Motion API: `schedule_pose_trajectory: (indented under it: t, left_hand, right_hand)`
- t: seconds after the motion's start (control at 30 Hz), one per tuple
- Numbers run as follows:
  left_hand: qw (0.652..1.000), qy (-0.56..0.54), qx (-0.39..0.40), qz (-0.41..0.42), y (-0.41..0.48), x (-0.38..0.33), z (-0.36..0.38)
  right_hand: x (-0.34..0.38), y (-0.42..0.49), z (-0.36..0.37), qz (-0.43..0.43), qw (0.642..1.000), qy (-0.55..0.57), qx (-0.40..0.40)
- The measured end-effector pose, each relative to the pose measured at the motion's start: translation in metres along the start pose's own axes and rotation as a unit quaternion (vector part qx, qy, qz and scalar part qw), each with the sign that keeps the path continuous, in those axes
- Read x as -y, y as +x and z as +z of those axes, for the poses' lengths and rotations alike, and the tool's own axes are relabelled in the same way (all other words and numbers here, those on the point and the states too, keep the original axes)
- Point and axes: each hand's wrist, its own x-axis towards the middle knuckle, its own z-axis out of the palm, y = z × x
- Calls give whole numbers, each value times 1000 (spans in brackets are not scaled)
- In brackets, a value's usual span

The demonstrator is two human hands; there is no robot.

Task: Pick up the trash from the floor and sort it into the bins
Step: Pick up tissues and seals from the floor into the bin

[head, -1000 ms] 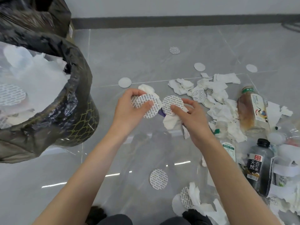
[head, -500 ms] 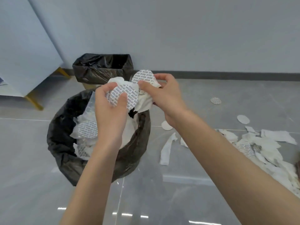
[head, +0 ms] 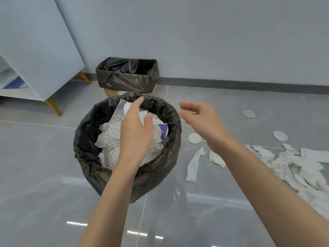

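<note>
A round bin with a black liner (head: 85, 139) stands on the grey floor, filled with crumpled white tissue and printed round seal discs (head: 113, 133). My left hand (head: 136, 129) hovers over the bin's contents, fingers spread and holding nothing. My right hand (head: 199, 118) is just right of the bin's rim, fingers relaxed and empty. More trash lies on the floor to the right: torn tissue pieces (head: 194, 164), a pile of tissue and discs (head: 293, 168), and single white discs (head: 195, 138).
A second, square bin with a black liner (head: 127, 75) stands behind the round one against the wall. A light blue cabinet on gold legs (head: 35, 56) is at the left. Loose discs (head: 249, 114) lie further right on the tiles.
Both hands held tissue and seal discs above the round bin half a second ago; now both are empty and apart, and the pieces lie in the bin.
</note>
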Motion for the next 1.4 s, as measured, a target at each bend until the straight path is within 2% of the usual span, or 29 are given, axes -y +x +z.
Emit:
schedule_pose_trajectory:
  t: [0.1, 0.33, 0.43, 0.6, 0.77, 0.9, 1.07, 1.2, 1.3, 1.4]
  left_hand:
    - [998, -29, 39, 29, -2, -15, 24]
    - [988, -12, 126, 83, -23, -41, 86]
    - [977, 34, 196, 70, -32, -27, 114]
    - [945, 125, 303, 0, -45, 14, 153]
    - [905, 213, 367, -23, -49, 50, 174]
    - [880, 249, 405, -2, -47, 70, 184]
    - [829, 327, 453, 28, -36, 87, 203]
    - [808, 369, 456, 51, -29, 96, 216]
    - [815, 369, 441, 61, -27, 105, 224]
    - [856, 302, 419, 41, -25, 110, 233]
  right_hand:
    - [-23, -5, -29, 25, 998, 20, -46]
    - [-101, -29, -98, 134, 986, 10, -98]
    - [-131, -39, -117, 185, 978, -7, -99]
    - [-169, -50, -127, 232, 969, -44, -68]
    - [-197, -45, -117, 194, 970, -144, -20]
    - [-212, -26, -101, 141, 964, -224, 27]
    - [-236, 5, -80, 97, 940, -318, 82]
    - [-244, 23, -69, 86, 921, -364, 111]
    - [-254, 28, -66, 81, 901, -410, 115]
    - [-266, 23, -72, 84, 892, -432, 108]
